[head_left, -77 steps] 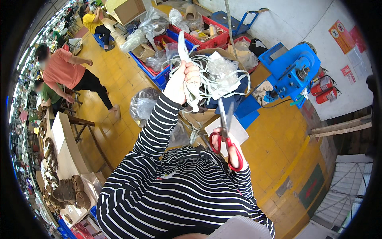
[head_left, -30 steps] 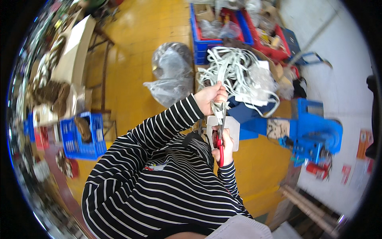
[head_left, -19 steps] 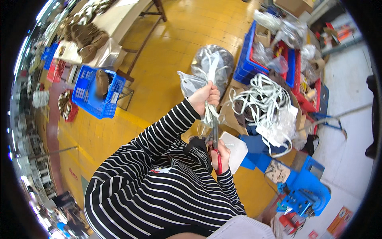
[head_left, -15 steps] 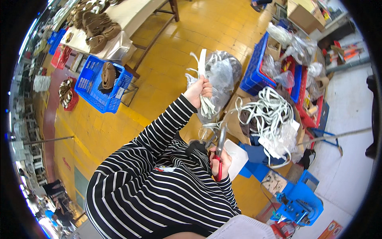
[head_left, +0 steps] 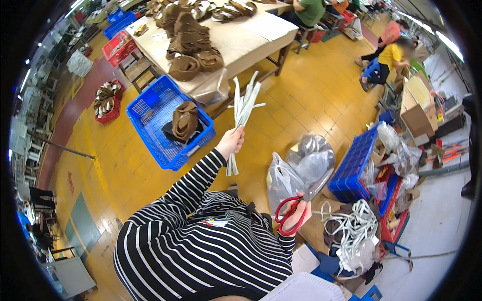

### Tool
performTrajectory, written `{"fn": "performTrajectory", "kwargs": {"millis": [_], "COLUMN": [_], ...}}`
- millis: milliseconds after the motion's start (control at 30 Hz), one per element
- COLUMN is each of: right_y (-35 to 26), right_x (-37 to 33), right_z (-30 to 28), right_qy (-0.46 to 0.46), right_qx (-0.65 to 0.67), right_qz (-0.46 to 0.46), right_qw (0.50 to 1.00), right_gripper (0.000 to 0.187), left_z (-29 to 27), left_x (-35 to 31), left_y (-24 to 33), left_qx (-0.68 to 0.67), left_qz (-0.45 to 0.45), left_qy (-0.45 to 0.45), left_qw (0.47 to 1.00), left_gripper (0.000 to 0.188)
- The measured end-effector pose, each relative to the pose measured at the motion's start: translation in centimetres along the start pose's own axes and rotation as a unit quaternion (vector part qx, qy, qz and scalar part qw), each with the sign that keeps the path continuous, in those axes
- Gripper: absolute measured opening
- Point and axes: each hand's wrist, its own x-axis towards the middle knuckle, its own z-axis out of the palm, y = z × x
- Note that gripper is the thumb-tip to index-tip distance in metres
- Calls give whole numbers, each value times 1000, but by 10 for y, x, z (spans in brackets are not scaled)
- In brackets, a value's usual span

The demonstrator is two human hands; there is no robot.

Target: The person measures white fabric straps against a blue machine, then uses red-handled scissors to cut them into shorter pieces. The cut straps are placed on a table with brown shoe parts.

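My left hand [head_left: 230,142] is closed around the middle of a bundle of white fabric strips [head_left: 245,104]. Their upper ends fan out and the lower ends hang below my fist. Red-handled scissors [head_left: 289,217] are in my right hand [head_left: 300,212], their metal blades angled up and to the right with the blades together. Just beyond the scissors stand tied clear plastic bags [head_left: 286,181] on the floor. To the right of that hand lies a tangled heap of white strips [head_left: 351,233] on dark cloth.
A blue basket [head_left: 145,108] with brown pieces in it stands to the left, beside a long table [head_left: 256,37] bearing brown pieces. A tipped blue crate [head_left: 354,165] and cardboard boxes [head_left: 418,108] line the right. A person in yellow [head_left: 389,55] sits farther off.
My view has turned left and up. The strip bundle in my left hand has moved toward the blue basket and table. My right hand has lifted the scissors away from my body.
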Motion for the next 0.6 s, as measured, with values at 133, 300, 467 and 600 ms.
{"fn": "performTrajectory", "kwargs": {"millis": [133, 300, 467, 600], "right_y": [4, 18, 33, 48], "right_x": [22, 56, 105, 164], "right_z": [64, 120, 183, 235], "right_qy": [-71, -227, -346, -389], "right_qx": [-2, -79, -150, -154], "right_qz": [59, 132, 196, 182], "right_qw": [996, 962, 905, 890], "right_gripper": [33, 25, 25, 23], "left_z": [-68, -131, -164, -177], "left_x": [-3, -21, -43, -13], "left_y": [19, 3, -14, 18], "left_qx": [-39, -97, -138, -156], "left_qz": [1, 30, 32, 48], "left_qy": [54, 165, 298, 386], "left_qw": [998, 981, 944, 908], "left_gripper": [32, 33, 35, 38]}}
